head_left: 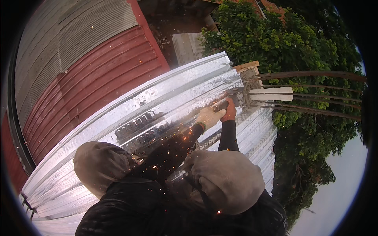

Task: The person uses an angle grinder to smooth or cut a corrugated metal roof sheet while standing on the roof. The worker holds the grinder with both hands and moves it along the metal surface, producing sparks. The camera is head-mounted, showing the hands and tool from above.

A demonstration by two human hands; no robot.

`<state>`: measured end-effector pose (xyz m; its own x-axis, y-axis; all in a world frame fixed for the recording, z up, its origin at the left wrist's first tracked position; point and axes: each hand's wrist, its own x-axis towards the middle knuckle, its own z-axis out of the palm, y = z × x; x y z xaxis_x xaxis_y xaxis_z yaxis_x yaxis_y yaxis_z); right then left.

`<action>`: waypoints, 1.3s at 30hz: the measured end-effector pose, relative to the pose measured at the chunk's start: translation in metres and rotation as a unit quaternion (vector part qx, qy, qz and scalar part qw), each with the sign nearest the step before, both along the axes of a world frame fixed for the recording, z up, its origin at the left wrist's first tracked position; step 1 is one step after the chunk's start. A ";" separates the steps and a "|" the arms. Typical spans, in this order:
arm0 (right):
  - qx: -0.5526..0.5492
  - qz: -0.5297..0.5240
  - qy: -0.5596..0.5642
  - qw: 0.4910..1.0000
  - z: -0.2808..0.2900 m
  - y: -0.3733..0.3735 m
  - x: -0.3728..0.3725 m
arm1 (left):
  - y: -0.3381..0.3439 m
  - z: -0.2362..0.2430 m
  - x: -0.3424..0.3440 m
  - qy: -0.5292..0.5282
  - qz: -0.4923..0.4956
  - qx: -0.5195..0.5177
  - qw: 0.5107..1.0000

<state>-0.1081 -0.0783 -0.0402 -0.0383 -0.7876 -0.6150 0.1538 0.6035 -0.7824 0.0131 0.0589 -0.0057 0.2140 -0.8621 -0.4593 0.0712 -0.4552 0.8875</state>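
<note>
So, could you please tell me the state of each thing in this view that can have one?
angle grinder: running, throwing sparks, gripped by both hands.
left hand: pale glove, closed on the grinder.
right hand: red glove, closed on the grinder.
corrugated metal sheet: lying tilted, being cut at its far end.
sparks: flying back along the sleeves.
wooden post: upright beside the sheet's end.

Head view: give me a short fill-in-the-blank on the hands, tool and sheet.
1. Both gloved hands, left hand and right hand, grip an angle ____.
2. The tool works on corrugated ____ sheet.
3. Orange ____ fly back over the dark sleeves.
4. Right of the sheet grow green ____.

Missing: grinder; metal; sparks; trees
</note>
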 end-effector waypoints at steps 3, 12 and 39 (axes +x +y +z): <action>-0.021 0.009 -0.050 0.998 -0.009 -0.005 -0.008 | 0.007 0.017 0.000 0.023 0.021 0.007 1.000; -0.011 0.016 -0.069 0.997 -0.006 0.005 0.000 | 0.012 0.013 0.002 -0.021 0.019 0.031 0.999; -0.033 -0.076 0.004 0.997 0.018 0.046 -0.008 | 0.035 0.027 -0.003 -0.012 -0.043 0.025 0.999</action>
<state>-0.1159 -0.0324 -0.0222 -0.1654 -0.8108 -0.5615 0.2326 0.5212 -0.8211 0.0100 0.0942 0.0209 0.1518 -0.8534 -0.4987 0.0094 -0.5033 0.8641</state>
